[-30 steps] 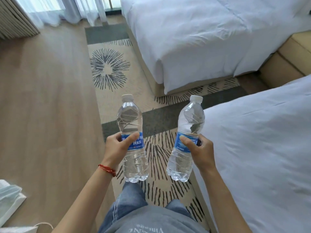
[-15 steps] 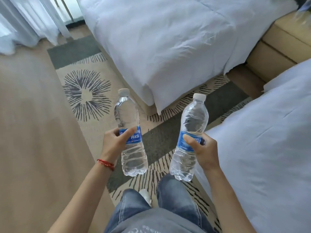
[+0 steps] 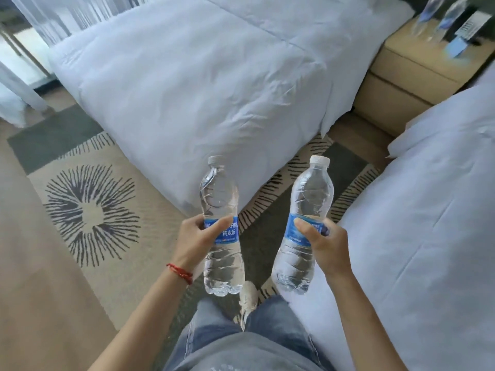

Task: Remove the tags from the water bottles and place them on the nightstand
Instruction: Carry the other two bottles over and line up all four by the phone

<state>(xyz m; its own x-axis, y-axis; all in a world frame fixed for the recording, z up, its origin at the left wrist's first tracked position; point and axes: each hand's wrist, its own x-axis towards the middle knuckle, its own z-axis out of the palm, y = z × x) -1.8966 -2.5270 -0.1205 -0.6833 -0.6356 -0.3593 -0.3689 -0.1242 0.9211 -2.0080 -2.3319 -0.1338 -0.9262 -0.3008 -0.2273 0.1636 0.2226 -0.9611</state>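
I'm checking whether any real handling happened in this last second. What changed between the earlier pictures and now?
Mostly the view: it swung toward the gap between the beds, bringing the nightstand into sight, with two blurred bottles already on it. Nothing was taken or released. The left hand still grips the left bottle at its blue label, the right hand the right bottle; both stay capped and upright.

Four water bottles were counted: one in the left hand (image 3: 197,241), one in the right hand (image 3: 325,246), and two blurred on the nightstand (image 3: 401,53). Two beds were present, and one patterned rug (image 3: 88,210).
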